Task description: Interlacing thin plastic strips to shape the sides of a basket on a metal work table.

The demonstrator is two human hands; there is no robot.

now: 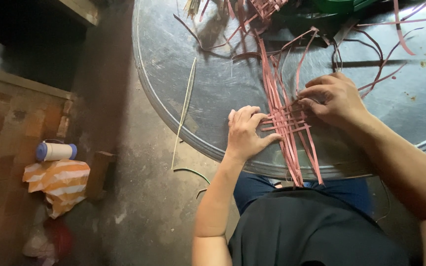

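Note:
A partly woven mat of pink strips [288,123] lies on the round metal table [213,64], its long ends running toward me and away. My left hand [246,132] lies flat with its fingers pressing on the mat's left edge. My right hand [331,98] pinches one pink strip at the mat's upper right corner, fingers curled around it.
Loose pink strips [371,44] lie scattered over the far side of the table. A thin pale strip [186,106] hangs over the left rim. On the floor at left stand a spool of white thread [55,151], an orange-and-white striped bag [59,181] and a wooden block [99,172].

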